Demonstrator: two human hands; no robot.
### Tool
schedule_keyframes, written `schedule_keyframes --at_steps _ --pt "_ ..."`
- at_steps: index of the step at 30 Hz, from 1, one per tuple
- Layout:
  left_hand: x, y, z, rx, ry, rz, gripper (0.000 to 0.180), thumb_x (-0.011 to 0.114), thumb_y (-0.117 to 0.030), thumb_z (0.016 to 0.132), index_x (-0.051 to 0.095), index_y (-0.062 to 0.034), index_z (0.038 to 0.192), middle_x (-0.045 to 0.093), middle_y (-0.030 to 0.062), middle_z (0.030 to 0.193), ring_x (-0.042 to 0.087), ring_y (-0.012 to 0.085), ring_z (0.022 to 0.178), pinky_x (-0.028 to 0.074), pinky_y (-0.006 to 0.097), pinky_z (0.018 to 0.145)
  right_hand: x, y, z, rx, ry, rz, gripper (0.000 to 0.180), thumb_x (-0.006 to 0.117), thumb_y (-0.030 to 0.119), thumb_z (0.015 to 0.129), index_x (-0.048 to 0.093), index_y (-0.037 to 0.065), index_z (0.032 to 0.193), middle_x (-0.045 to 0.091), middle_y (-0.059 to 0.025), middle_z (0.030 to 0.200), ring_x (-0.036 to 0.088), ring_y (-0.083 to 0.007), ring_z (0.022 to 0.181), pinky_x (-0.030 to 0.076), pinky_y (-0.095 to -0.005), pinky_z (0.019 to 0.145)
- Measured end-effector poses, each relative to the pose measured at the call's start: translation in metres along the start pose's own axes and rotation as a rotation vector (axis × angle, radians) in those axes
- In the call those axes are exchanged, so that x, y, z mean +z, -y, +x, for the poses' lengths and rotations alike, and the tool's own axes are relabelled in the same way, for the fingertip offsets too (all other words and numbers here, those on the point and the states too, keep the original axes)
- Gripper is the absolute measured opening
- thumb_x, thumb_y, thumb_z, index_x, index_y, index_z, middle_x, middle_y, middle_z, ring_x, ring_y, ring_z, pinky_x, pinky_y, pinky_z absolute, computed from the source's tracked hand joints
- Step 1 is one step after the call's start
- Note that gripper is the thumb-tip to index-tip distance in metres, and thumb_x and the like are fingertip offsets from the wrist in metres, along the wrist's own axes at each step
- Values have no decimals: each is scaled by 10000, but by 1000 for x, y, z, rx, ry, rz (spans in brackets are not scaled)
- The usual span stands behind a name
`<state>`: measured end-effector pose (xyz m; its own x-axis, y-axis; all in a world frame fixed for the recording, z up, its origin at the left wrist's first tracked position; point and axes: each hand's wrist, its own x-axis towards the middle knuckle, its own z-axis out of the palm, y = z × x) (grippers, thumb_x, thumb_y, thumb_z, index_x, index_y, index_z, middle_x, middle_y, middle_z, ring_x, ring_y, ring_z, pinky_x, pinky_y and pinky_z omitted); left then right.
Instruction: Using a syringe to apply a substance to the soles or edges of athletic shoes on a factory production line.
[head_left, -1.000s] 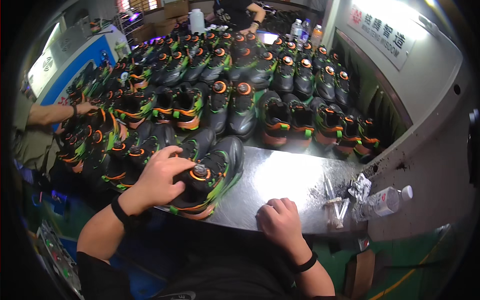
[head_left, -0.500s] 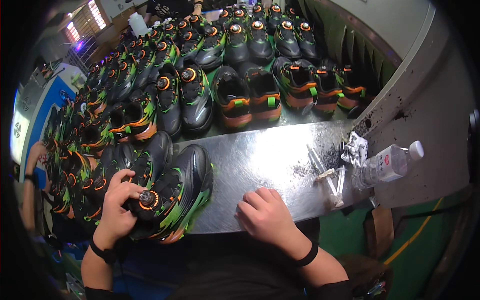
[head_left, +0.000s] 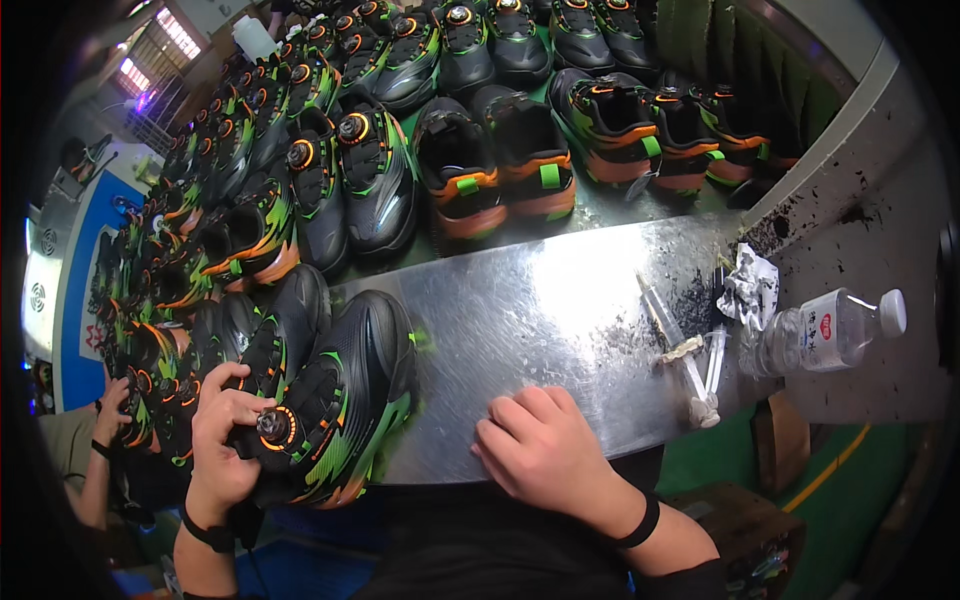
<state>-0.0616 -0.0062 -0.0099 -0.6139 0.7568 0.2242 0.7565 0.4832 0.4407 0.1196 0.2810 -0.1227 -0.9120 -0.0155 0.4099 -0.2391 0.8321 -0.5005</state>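
Observation:
My left hand [head_left: 225,435] grips a black shoe with green and orange trim [head_left: 345,390] at its round dial, near the front left of the shiny metal table [head_left: 560,310]. The shoe lies on the table's left end, toe pointing away. My right hand [head_left: 545,450] rests loosely curled on the bare metal by the front edge, holding nothing. Both wrists wear black bands.
Several rows of matching shoes [head_left: 440,160] fill the belt behind and to the left. Syringes [head_left: 690,350], crumpled paper [head_left: 750,285] and a plastic bottle [head_left: 830,330] lie at the right. Another person's hand [head_left: 110,405] works at the far left.
My left hand and the shoe shifted toward the lower left as the view tilted down. My right hand stayed on the table near the front edge.

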Motion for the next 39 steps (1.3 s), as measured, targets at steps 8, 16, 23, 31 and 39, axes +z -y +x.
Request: schedule_keyframes --at_steps 8,16,23,31,39 --pt "-8 1 -1 25 58 15 270 732 -6 598 556 -61 795 715 86 883 574 367 1094 423 480 978 -3 2 1 32 -7 108 190 768 169 742 635 97 858 581 -35 899 541 -224 817 422 -354 719" --pt "-26 -38 1 67 96 177 422 604 -91 613 638 -30 1030 643 167 1173 482 433 1277 308 535 1117 2 -3 2 57 -99 259 169 767 120 750 678 89 890 616 -50 897 560 -245 811 449 -364 734" --pt "-87 -135 28 762 36 -122 340 470 -104 899 624 -82 1201 608 143 1134 552 395 1032 459 496 796 -1 13 11 8 -59 184 162 754 82 747 685 81 894 643 -65 918 580 -276 840 472 -372 765" --pt "-75 -137 37 659 95 -242 123 581 -186 894 639 -88 849 635 105 947 589 296 841 463 396 710 5 9 7 59 -73 155 141 740 86 748 658 80 863 607 -70 878 561 -281 817 462 -389 752" --pt "-78 -153 26 502 54 -64 124 585 -188 894 633 -89 838 636 105 939 588 293 820 463 393 701 2 8 2 74 -28 135 141 743 89 756 684 82 884 631 -69 911 570 -286 846 463 -385 774"
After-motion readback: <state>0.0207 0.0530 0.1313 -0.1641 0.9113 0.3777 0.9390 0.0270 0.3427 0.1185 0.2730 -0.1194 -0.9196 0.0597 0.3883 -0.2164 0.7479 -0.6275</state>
